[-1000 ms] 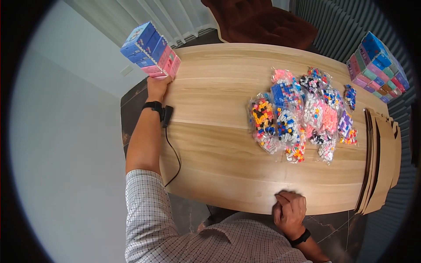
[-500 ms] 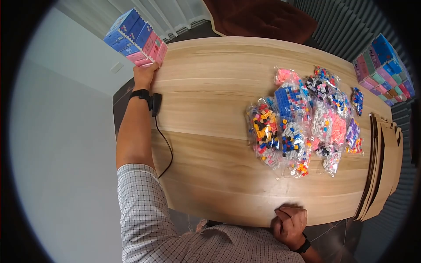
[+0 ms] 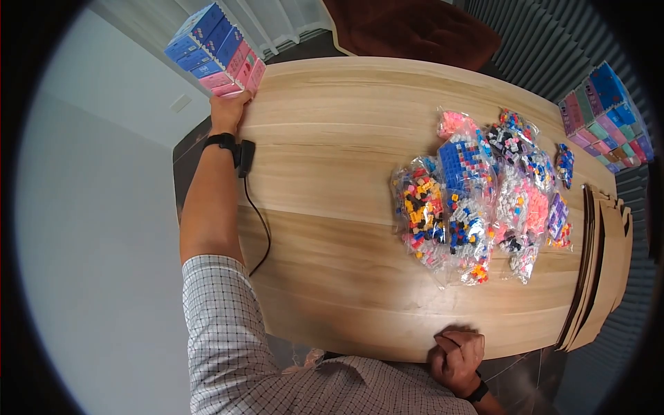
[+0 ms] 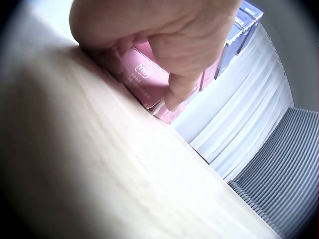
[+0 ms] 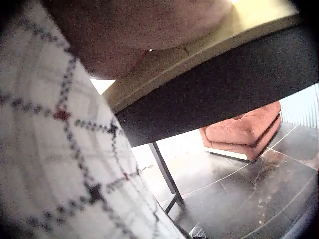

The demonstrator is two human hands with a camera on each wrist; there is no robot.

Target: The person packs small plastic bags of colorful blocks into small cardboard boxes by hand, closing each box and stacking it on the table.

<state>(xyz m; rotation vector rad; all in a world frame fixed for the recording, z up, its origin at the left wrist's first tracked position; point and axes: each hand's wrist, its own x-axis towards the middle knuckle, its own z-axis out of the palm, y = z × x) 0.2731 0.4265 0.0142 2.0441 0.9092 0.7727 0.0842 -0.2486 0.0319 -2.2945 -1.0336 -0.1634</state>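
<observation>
In the head view my left hand (image 3: 229, 111) is at the foot of a stack of small blue and pink boxes (image 3: 220, 52) at the table's far left corner. Thumb and fingers grip the lowest pink box (image 4: 148, 79) from its sides in the left wrist view, the palm covering part of it. Blue boxes (image 4: 240, 27) show beyond. My right hand (image 3: 458, 360) rests at the table's near edge, fingers loosely curled and holding nothing. The right wrist view shows part of that hand (image 5: 134, 30) above the tabletop edge.
Clear bags of colourful building bricks (image 3: 477, 200) cover the table's right half. Another stack of boxes (image 3: 605, 121) stands at the far right, near flattened cardboard (image 3: 598, 270). A black cable (image 3: 263, 221) runs from the left wrist. A brown upholstered seat (image 3: 415, 31) is behind the table.
The head view has shifted, so the brick bags appear lower. My left hand and the box stack sit further up and left in the picture; the right hand stays at the near edge.
</observation>
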